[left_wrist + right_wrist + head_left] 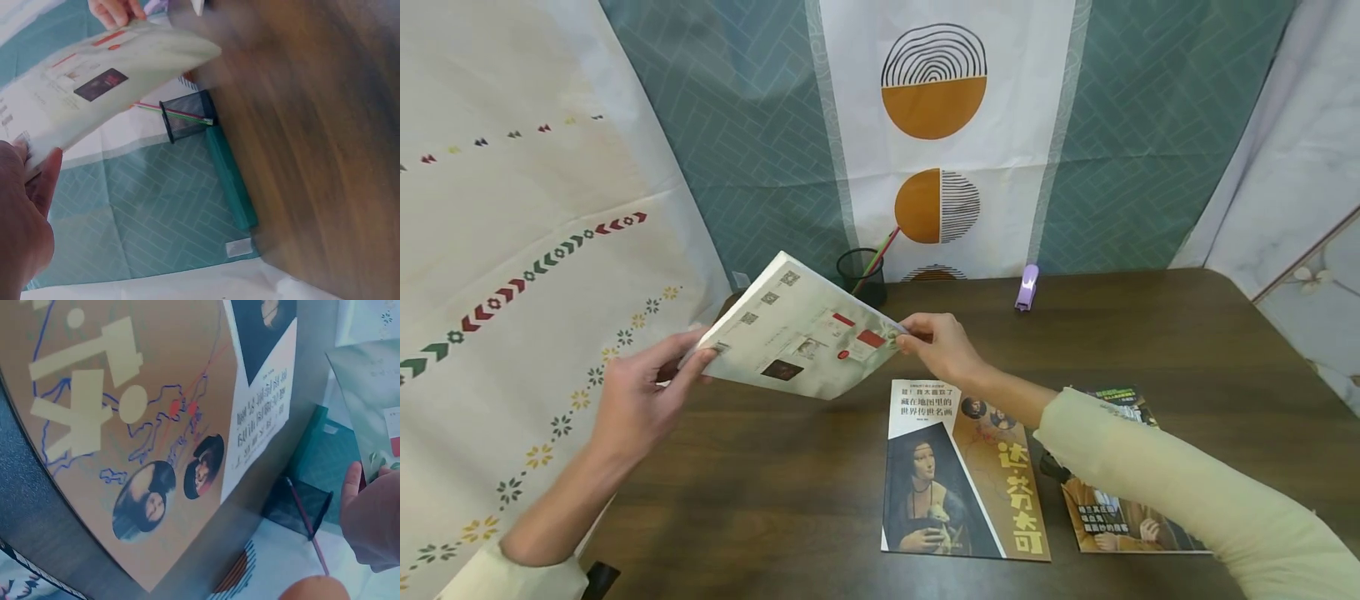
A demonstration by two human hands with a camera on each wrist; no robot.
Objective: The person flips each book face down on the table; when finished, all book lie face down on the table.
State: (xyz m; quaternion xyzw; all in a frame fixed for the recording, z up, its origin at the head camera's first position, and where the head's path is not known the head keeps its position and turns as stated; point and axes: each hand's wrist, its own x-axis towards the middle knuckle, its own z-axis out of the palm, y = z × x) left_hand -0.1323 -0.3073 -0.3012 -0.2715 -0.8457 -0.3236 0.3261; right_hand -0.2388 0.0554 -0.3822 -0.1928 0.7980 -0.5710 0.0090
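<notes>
A thin book (805, 337) with a pale green-white back cover, QR codes and small red pictures is held up over the table, tilted. At its left corner, my left hand (643, 392) pinches it between thumb and fingers. My right hand (946, 346) pinches the opposite edge. The left wrist view shows the same book (94, 87) bowing slightly between the two hands. Below the right hand, a brown and white book (962, 471) with a portrait lies flat on the table. Another picture book (1105, 508) lies to its right, partly covered by the right forearm.
At the back of the wooden table (760, 492) stands a black mesh pen holder (871, 292) with pencils, partly behind the raised book. A purple stapler-like object (1027, 288) lies near the back edge. A long teal box (231, 181) sits beside the pen holder.
</notes>
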